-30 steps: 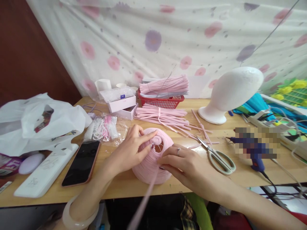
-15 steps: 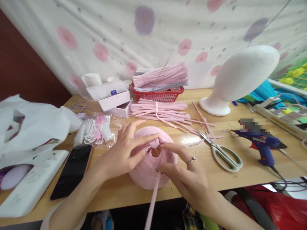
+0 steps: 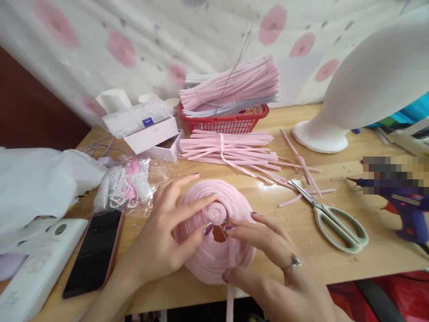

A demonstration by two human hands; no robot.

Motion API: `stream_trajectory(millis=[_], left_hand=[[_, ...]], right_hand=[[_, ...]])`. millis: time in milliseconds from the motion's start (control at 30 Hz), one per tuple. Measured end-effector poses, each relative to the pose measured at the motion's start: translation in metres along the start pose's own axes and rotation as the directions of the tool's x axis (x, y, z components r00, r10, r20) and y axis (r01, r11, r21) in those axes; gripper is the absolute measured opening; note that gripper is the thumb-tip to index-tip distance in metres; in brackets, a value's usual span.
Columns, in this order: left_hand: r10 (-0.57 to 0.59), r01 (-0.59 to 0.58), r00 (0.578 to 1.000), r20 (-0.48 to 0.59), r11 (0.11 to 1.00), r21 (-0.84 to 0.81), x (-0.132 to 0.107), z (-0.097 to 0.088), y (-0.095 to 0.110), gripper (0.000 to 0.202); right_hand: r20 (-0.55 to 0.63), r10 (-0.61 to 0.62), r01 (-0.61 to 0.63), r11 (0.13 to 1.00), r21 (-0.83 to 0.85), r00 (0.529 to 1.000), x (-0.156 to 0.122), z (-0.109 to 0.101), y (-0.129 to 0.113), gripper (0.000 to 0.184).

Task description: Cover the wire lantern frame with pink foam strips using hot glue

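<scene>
A round pink piece (image 3: pixel 208 261), wound in rings from a fuzzy strip, sits near the table's front edge. A small tight coil (image 3: pixel 216 213) lies at its centre beside a gap crossed by thin wire. My left hand (image 3: pixel 167 228) holds this piece from the left, index finger and thumb on either side of the small coil. From the right, my right hand (image 3: pixel 271 259), wearing a ring, grips it with curved fingers; index fingertip by the gap, thumb on the loose pink strip (image 3: pixel 230 302). The strip hangs over the table edge toward me.
Scissors (image 3: pixel 330 217) and a glue gun (image 3: pixel 405 205) lie right. Behind are bundled pink stems (image 3: pixel 224 150), a red basket (image 3: pixel 223 125) of stems and a white foam head (image 3: pixel 362 89). A phone (image 3: pixel 94 252), bagged beads (image 3: pixel 129 183) and white boxes (image 3: pixel 150 134) stand left.
My view has moved closer to the table. The right thumb has shifted toward me, away from the gap, and the right fingers have spread. The small coil's spiral face shows more fully.
</scene>
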State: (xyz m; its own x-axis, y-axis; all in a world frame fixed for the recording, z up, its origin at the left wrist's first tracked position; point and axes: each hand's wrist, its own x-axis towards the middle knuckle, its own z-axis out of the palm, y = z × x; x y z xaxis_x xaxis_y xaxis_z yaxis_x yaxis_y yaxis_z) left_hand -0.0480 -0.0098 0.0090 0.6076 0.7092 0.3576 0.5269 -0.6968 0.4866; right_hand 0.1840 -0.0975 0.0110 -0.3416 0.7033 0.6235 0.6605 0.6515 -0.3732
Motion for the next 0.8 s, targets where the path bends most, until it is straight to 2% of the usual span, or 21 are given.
stream_trajectory(millis=[167, 267, 400, 533, 667, 800], left_hand=[[0.036, -0.038, 0.999, 0.012, 0.992, 0.121, 0.002, -0.003, 0.002, 0.046], [0.058, -0.058, 0.998, 0.006, 0.984, 0.171, 0.002, -0.004, 0.003, 0.046], [0.037, -0.036, 0.999, -0.003, 0.987, 0.154, 0.001, -0.003, 0.002, 0.045], [-0.067, 0.067, 0.998, 0.012, 0.998, -0.007, -0.001, 0.002, 0.001, 0.048], [-0.147, 0.132, 0.986, -0.082, 0.977, -0.166, -0.001, 0.007, 0.005, 0.05], [-0.067, 0.063, 0.978, -0.196, 0.998, -0.026, -0.003, 0.009, 0.012, 0.04]], right_hand=[[0.213, -0.072, 0.084, 0.995, -0.047, 0.974, 0.007, -0.013, 0.001, 0.027], [0.258, -0.121, 0.141, 0.988, -0.062, 0.959, 0.014, -0.018, 0.004, 0.03], [0.277, -0.186, 0.213, 0.974, -0.071, 0.943, 0.021, -0.02, 0.01, 0.026], [0.267, -0.21, 0.234, 0.97, -0.063, 0.941, 0.024, -0.02, 0.013, 0.023], [0.248, -0.192, 0.208, 0.977, -0.042, 0.95, 0.022, -0.017, 0.014, 0.026], [0.161, -0.161, 0.165, 0.986, -0.013, 0.974, 0.013, -0.006, 0.017, 0.028]])
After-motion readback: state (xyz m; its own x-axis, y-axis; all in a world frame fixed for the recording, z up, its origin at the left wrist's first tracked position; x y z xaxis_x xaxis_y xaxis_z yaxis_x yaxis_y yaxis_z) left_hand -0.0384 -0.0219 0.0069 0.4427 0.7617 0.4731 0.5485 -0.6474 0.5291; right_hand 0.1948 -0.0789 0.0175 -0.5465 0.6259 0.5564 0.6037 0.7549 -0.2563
